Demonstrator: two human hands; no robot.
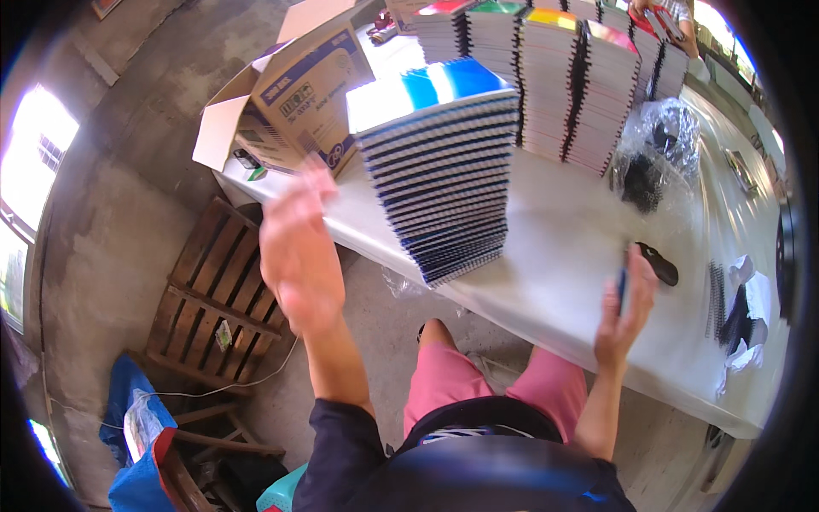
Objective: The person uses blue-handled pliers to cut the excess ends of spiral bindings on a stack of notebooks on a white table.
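Note:
My left hand [303,252] is raised off the table's near edge, left of a tall stack of spiral-bound books [439,175]. It is smeared by motion, so its fingers cannot be made out. The stack has a glossy blue cover on top and black bindings along the side facing me. Over the table to the right, my right hand [630,311] holds a slim dark-blue object [622,288], perhaps a pen, between thumb and fingers. A small black rounded object [659,264] lies just beyond those fingertips.
More bound stacks [550,94] stand behind, topped in several colours. An open cardboard box [299,98] sits at the left. Clear plastic with black pieces [653,158], a black coil [715,299] and crumpled white paper [755,294] lie right. Another person's hand [640,8] shows far right.

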